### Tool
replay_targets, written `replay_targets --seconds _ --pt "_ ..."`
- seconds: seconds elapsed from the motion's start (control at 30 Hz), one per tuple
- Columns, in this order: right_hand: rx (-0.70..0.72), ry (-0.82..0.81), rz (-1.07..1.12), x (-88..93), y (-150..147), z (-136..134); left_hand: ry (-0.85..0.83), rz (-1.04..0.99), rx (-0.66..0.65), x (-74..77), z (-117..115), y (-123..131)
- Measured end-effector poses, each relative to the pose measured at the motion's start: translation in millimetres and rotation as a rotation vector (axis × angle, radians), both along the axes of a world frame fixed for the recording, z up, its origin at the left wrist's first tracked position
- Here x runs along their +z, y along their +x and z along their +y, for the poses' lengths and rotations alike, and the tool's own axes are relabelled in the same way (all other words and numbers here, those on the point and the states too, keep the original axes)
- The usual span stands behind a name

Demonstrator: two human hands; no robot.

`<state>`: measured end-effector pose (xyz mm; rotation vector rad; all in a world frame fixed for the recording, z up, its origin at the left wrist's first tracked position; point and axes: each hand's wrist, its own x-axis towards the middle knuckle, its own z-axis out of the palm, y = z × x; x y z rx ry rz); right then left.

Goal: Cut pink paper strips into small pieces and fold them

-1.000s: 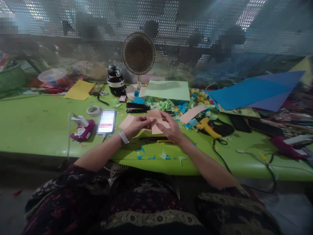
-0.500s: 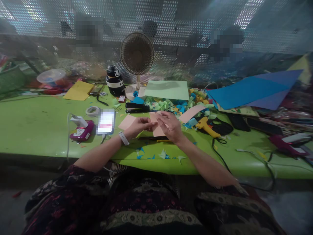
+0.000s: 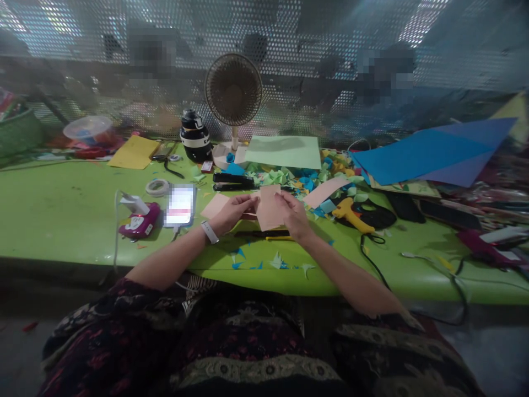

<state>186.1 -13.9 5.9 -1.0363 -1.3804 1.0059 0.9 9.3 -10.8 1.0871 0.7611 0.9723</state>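
The pink paper [image 3: 269, 208] is a small, pale, roughly rectangular sheet. It is held raised just above the green bench [image 3: 61, 209], near the black stapler [image 3: 232, 182]. The left hand [image 3: 232, 212] pinches its left edge. The right hand [image 3: 294, 215] grips its right edge, fingers closed on it.

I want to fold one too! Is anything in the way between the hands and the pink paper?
Nothing visible is in the way. The left hand grips the pink paper at its left edge and the right hand grips its right edge. Both touch it directly, above the green table.
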Motion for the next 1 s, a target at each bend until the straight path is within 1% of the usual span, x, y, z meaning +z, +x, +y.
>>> replay_targets --seconds 0.1,0.2,0.23,0.27,0.33,0.4,0.47,0.53,0.63,0.73,0.8,0.87,0.93,1.0 --pt "-0.141 0.069 0.003 5.5 16.1 13.9 0.003 -0.01 0.119 0.9 4.4 -1.6" --pt "-0.214 0.049 -0.009 5.9 33.2 31.5 -0.026 -0.036 0.254 3.3 9.7 -3.4" --pt "-0.212 0.033 -0.03 4.3 36.6 36.0 -0.034 -0.046 0.294 3.7 11.4 -4.0" --pt "-0.196 0.014 -0.062 1.7 38.3 39.3 -0.038 -0.056 0.329 3.7 13.1 -4.7" --pt "-0.115 -0.046 -0.139 -5.0 36.8 41.5 -0.03 -0.073 0.376 2.7 16.1 -6.0" --pt "-0.007 -0.109 -0.243 -11.7 31.1 38.6 -0.018 -0.083 0.392 1.3 18.1 -7.3" --pt "0.066 -0.127 -0.384 -16.0 24.6 33.0 -0.01 -0.088 0.39 0.6 18.7 -8.0" --pt "0.095 -0.107 -0.542 -17.0 20.0 27.5 -0.008 -0.087 0.384 1.2 18.2 -8.1" --pt "0.074 -0.069 -0.776 -14.7 17.6 22.5 -0.02 -0.083 0.373 3.5 16.6 -7.5" --pt "-0.023 0.042 -1.014 -13.0 18.0 20.7 -0.039 -0.079 0.341 5.2 14.7 -7.2" --pt "-0.091 0.185 -1.073 -13.6 18.1 19.6 -0.05 -0.067 0.285 5.9 13.1 -7.3" --pt "-0.102 0.369 -1.013 -14.6 17.5 17.7 -0.057 -0.05 0.214 6.8 11.0 -7.4" --pt "-0.065 0.546 -0.912 -14.8 16.4 15.1 -0.054 -0.04 0.156 8.2 8.6 -7.3" --pt "-0.013 0.667 -0.839 -13.9 15.2 12.3 -0.045 -0.033 0.121 9.9 6.1 -6.8"
